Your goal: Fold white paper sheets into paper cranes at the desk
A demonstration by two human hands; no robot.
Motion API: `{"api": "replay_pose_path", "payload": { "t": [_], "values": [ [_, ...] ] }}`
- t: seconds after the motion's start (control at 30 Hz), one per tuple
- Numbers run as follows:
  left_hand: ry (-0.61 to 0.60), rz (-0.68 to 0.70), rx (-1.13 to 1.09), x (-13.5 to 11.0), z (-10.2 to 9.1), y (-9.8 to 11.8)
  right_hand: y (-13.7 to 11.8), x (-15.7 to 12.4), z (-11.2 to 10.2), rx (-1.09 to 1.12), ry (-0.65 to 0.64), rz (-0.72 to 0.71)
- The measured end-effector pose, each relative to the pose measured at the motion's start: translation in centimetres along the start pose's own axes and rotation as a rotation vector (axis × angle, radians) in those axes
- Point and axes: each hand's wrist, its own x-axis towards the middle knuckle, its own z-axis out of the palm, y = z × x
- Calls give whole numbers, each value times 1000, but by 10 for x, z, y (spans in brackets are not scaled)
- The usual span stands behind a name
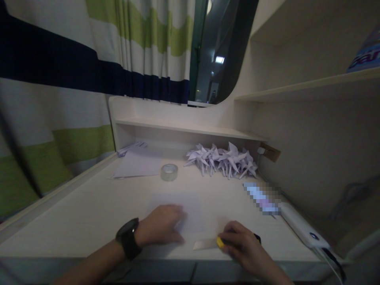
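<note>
My left hand [162, 227], with a black watch on its wrist, lies flat with fingers stretched on a pale sheet of paper [190, 208] near the desk's front edge. Close to the right, my right hand [243, 245] is closed round a yellow-handled utility knife [219, 242]. Its pale blade [203, 244] lies low over the desk and points left toward the sheet's lower edge.
A roll of clear tape [169, 172] and a stack of paper sheets [138, 164] lie further back. A heap of folded paper cranes [221, 160] sits under the low shelf [190, 128]. A white power strip [303, 227] runs along the right. Striped curtain [59, 99] hangs at left.
</note>
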Motion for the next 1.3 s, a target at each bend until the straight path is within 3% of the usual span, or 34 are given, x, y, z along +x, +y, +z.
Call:
{"api": "replay_pose_path", "payload": {
  "t": [0.1,0.27,0.4,0.5,0.6,0.7,0.87,1.0,1.1,1.23,1.3],
  "values": [
    [-10,33,74,-5,4,14,5,-1,-5,9,-3,18],
    [21,49,281,-2,13,17,7,-2,-6,18,-12,46],
    [149,33,286,2,9,15,5,-2,-6,16,-17,65],
    [431,-38,18,2,-12,16,6,-2,-5,13,-14,78],
    [727,-235,-400,3,-35,19,9,-2,-4,13,-2,75],
    [799,-462,-822,4,-43,19,12,0,-1,10,10,67],
    [781,-598,-1376,1,-19,9,12,1,0,2,22,61],
    [687,-670,-1521,-11,11,0,12,1,0,7,18,57],
    [618,-741,-1482,-29,25,-2,13,1,0,20,33,48],
    [128,-702,-1160,-54,26,5,15,3,2,29,46,43],
    [50,-638,-911,-60,20,9,16,4,2,26,53,47]
  ]
}}
